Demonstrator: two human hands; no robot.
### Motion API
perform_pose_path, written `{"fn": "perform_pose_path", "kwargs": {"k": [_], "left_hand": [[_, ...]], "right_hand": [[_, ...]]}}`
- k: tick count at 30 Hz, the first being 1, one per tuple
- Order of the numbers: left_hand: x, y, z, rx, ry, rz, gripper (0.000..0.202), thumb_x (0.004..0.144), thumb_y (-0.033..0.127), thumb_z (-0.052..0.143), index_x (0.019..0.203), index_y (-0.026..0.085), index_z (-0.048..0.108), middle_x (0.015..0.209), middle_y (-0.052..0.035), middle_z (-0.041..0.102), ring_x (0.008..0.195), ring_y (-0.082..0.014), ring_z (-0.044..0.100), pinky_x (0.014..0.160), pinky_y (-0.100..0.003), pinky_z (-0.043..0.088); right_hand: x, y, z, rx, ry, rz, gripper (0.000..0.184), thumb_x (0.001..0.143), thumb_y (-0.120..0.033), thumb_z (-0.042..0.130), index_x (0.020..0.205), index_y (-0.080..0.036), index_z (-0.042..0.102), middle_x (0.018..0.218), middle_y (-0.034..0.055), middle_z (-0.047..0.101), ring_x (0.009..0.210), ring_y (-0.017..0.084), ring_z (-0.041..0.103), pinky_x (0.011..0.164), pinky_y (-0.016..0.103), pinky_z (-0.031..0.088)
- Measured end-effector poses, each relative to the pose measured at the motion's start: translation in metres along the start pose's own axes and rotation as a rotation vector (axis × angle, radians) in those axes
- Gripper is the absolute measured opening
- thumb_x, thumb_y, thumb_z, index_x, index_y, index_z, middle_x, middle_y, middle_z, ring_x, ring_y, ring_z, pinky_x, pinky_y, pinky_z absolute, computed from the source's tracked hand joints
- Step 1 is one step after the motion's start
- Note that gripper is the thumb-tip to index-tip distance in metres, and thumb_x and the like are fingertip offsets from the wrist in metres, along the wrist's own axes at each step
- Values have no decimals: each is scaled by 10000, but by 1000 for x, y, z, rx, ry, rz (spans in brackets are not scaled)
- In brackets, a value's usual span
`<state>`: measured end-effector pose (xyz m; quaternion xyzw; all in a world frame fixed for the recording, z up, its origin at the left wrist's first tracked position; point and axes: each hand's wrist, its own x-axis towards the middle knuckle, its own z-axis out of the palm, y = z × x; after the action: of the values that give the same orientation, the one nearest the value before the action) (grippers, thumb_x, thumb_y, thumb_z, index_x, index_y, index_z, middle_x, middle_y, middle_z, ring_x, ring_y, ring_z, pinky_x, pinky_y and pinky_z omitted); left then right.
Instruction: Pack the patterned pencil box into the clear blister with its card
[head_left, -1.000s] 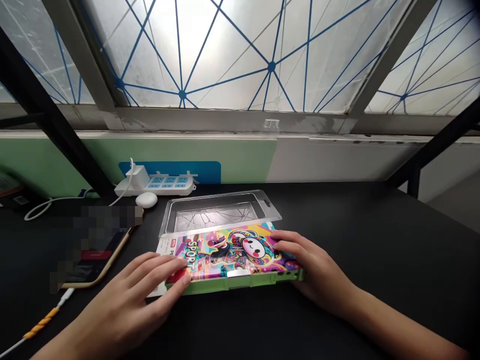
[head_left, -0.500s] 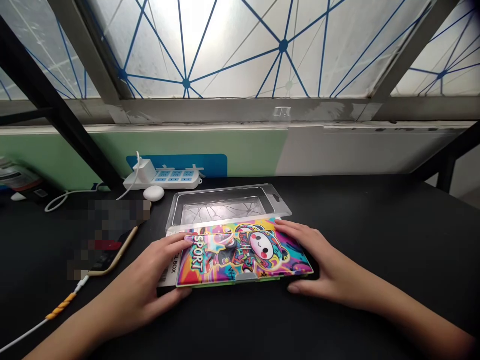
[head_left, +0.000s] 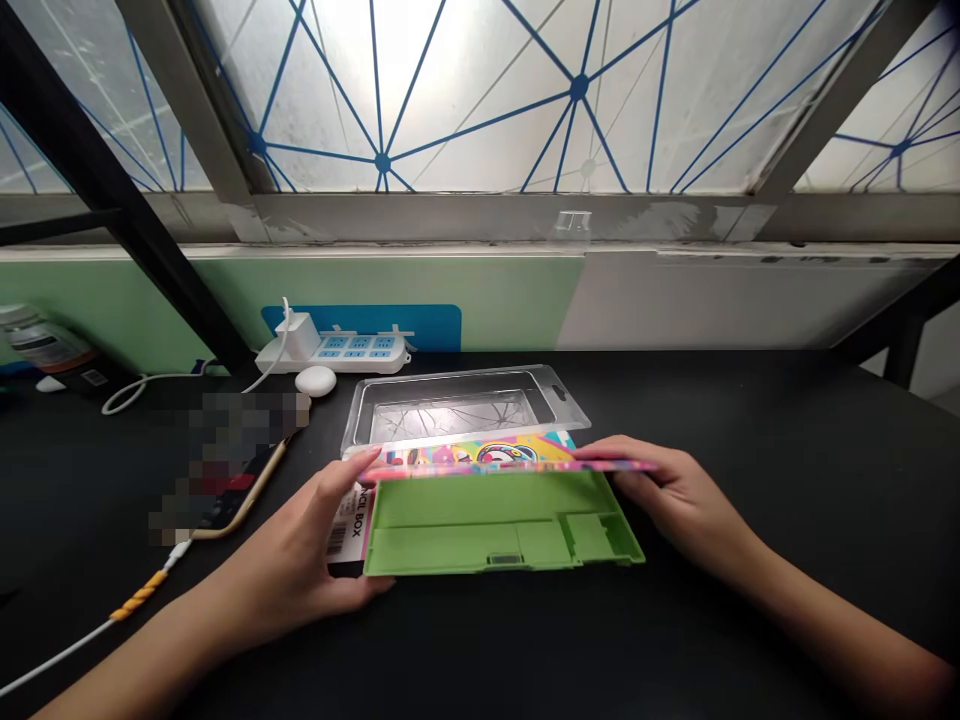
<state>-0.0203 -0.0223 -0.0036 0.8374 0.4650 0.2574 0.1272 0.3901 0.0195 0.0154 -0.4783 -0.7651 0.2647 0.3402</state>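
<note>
A green pencil box (head_left: 495, 525) lies open on the black desk (head_left: 750, 450), its empty compartments showing. Its colourful cartoon lid (head_left: 487, 460) is raised on the far edge, seen almost edge-on. My left hand (head_left: 300, 555) grips the box's left end, thumb at the lid's corner and fingers curled under, over a paper label card (head_left: 346, 520). My right hand (head_left: 675, 490) pinches the lid's right end between thumb and fingers.
A clear plastic blister pack (head_left: 457, 410) lies just behind the box. To the left lie a phone (head_left: 240, 480) with a charging cable (head_left: 135, 605), a white earbud case (head_left: 315, 380) and a power strip (head_left: 337, 352). A slanted black frame post (head_left: 127, 190) stands at far left.
The box's lid, closed flat before, has been swung up and back by both hands, exposing the green inside. The camera view has shifted slightly.
</note>
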Motion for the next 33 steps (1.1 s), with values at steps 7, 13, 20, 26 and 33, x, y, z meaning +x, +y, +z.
{"fn": "perform_pose_path", "kwargs": {"k": [7, 13, 20, 26, 33], "left_hand": [[2, 4, -2, -21, -13, -11, 1206, 728, 291, 845, 1643, 325, 61, 1420, -152, 624, 1292, -342, 623, 1051, -477, 531], [4, 1, -3, 20, -40, -9, 1158, 729, 328, 830, 1640, 312, 115, 1407, -143, 632, 1321, -358, 598, 1063, -476, 528], [6, 2, -5, 11, -46, -23, 1129, 753, 362, 821, 1641, 310, 126, 1401, -149, 646, 1275, -364, 638, 1034, -497, 550], [4, 0, -7, -39, -45, -59, 1103, 793, 379, 801, 1643, 300, 104, 1414, -151, 633, 1296, -349, 622, 1058, -488, 534], [6, 1, -11, -76, -57, -89, 991, 889, 476, 697, 1637, 307, 70, 1428, -113, 622, 1297, -314, 619, 1063, -450, 528]], "right_hand": [[11, 1, 3, 51, 50, 253, 507, 959, -664, 494, 747, -243, 681, 749, 26, 719, 667, 244, 665, 584, 356, 537], [10, 14, 1, 50, 24, 305, 484, 921, -615, 620, 1253, -272, 538, 811, 16, 761, 696, 246, 707, 616, 363, 558], [2, 14, -2, -59, 47, 61, 430, 950, -572, 595, 1260, -276, 565, 922, 48, 710, 818, 238, 691, 699, 353, 589], [-7, 15, -11, -86, 29, -127, 510, 959, -658, 498, 1338, -319, 543, 1062, 71, 696, 896, 268, 675, 792, 395, 599], [-13, 13, -14, -161, -144, -225, 919, 674, -681, 831, 1452, -344, 476, 1340, 111, 573, 1174, 349, 636, 943, 425, 595]]}}
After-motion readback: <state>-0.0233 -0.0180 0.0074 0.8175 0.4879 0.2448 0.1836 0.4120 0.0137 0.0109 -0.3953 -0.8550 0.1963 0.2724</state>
